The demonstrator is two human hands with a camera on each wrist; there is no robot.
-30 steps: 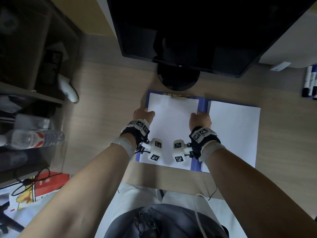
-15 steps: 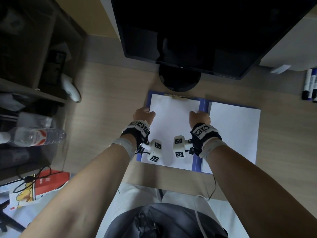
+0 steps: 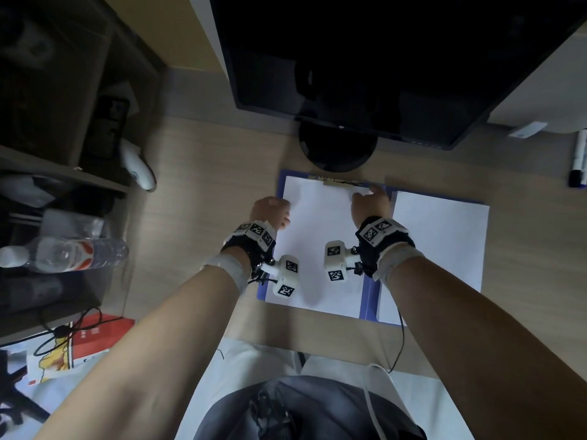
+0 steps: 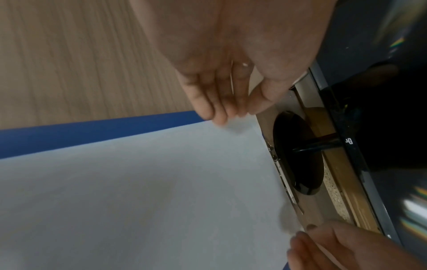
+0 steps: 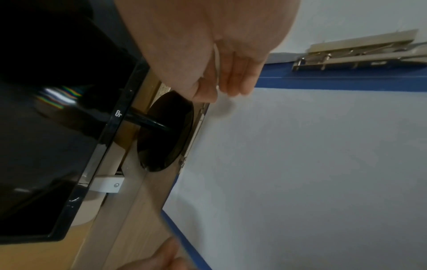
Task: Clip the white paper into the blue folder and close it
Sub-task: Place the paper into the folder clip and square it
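Note:
The blue folder [image 3: 370, 300] lies open on the wooden desk, and the white paper [image 3: 317, 236] covers its left half. A metal clip [image 3: 343, 182] runs along the far edge of that half, over the paper's top. My left hand [image 3: 270, 211] is at the paper's left edge; in the left wrist view its fingers [image 4: 219, 117] and thumb close on the paper [image 4: 138, 191] near the far left corner. My right hand [image 3: 370, 198] is at the far right corner beside the clip, where its thumb and fingers [image 5: 235, 87] pinch the paper [image 5: 312, 164].
A second white sheet [image 3: 438, 249] lies on the folder's right half, with another metal clip [image 5: 358, 53] along the spine. The monitor [image 3: 381, 58] and its round base [image 3: 338, 150] stand just behind the folder. A water bottle [image 3: 63, 252] lies on the left, markers [image 3: 578, 163] far right.
My right hand has slid forward along the paper's right edge to the far corner by the clip. My left hand has stayed at the left edge.

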